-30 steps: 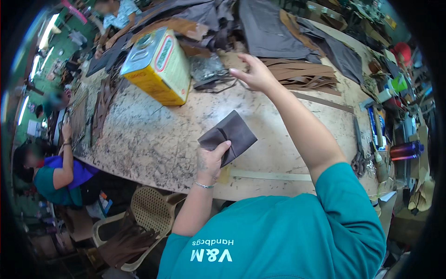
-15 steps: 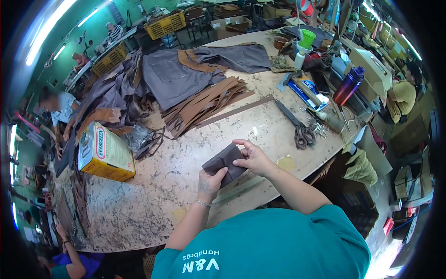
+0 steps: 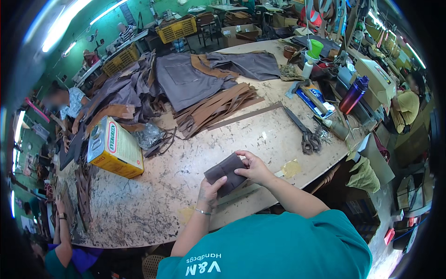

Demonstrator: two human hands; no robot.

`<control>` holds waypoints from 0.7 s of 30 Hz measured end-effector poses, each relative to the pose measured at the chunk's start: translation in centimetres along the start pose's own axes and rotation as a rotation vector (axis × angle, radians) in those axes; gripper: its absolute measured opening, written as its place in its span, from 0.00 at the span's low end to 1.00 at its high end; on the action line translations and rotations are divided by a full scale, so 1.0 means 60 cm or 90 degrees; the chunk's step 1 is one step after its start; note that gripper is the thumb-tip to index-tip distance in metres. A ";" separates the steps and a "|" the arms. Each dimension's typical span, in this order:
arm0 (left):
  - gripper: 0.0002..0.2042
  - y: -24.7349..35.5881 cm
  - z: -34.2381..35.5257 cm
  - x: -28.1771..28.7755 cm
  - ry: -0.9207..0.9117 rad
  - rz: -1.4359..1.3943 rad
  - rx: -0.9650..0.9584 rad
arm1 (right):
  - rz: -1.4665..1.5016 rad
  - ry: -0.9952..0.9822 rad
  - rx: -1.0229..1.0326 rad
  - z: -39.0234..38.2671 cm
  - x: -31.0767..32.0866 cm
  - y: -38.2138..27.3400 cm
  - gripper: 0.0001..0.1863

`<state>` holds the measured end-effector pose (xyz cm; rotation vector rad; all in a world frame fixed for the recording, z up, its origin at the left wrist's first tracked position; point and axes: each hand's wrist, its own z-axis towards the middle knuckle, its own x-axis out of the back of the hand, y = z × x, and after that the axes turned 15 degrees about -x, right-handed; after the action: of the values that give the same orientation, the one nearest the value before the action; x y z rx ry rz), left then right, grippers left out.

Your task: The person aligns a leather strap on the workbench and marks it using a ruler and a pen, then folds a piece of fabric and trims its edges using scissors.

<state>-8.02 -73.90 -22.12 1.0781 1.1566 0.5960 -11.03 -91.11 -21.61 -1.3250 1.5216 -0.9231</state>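
Over the near edge of the worktable, both my hands hold a folded dark brown leather piece (image 3: 228,170), flat and roughly rectangular, shaped like a small wallet. My left hand (image 3: 209,192) grips its lower left side, thumb lying on the upper face. At the right side, my right hand (image 3: 254,169) pinches it between thumb and fingers. The fingers beneath the leather are partly hidden. A crease or seam runs across the face of the piece.
The scratched worktable (image 3: 153,204) carries a yellow metal can (image 3: 116,149), brown leather strips (image 3: 218,109) and large dark leather sheets (image 3: 186,76). Large scissors (image 3: 304,132), a hammer (image 3: 315,100) and a purple-red bottle (image 3: 354,95) lie or stand at right. Co-workers sit at the left.
The whole view has shifted, so table items appear slightly lower and farther right. Both hands keep hold of the leather piece, with only a slight shift of its angle.
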 end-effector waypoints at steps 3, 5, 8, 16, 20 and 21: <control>0.19 0.013 0.005 -0.008 -0.005 -0.102 0.088 | -0.062 0.026 0.018 -0.002 0.000 -0.005 0.30; 0.19 0.001 0.008 -0.004 -0.012 0.030 0.033 | -0.085 0.044 0.033 -0.004 -0.004 -0.009 0.30; 0.18 -0.006 0.013 -0.005 -0.006 0.012 0.019 | -0.106 0.070 0.043 -0.006 -0.001 -0.014 0.31; 0.16 -0.007 0.026 -0.007 -0.014 0.106 -0.003 | -0.016 0.022 0.031 0.023 0.015 0.004 0.32; 0.14 -0.015 0.034 -0.010 -0.018 0.154 -0.050 | -0.080 0.002 0.027 0.030 0.038 0.006 0.31; 0.14 -0.015 0.036 -0.007 -0.012 0.156 -0.050 | -0.173 0.088 0.076 0.028 0.050 -0.006 0.28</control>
<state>-6.28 -75.38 -22.73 1.1642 0.9838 0.8135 -9.43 -94.08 -22.25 -1.4279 1.3854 -1.2810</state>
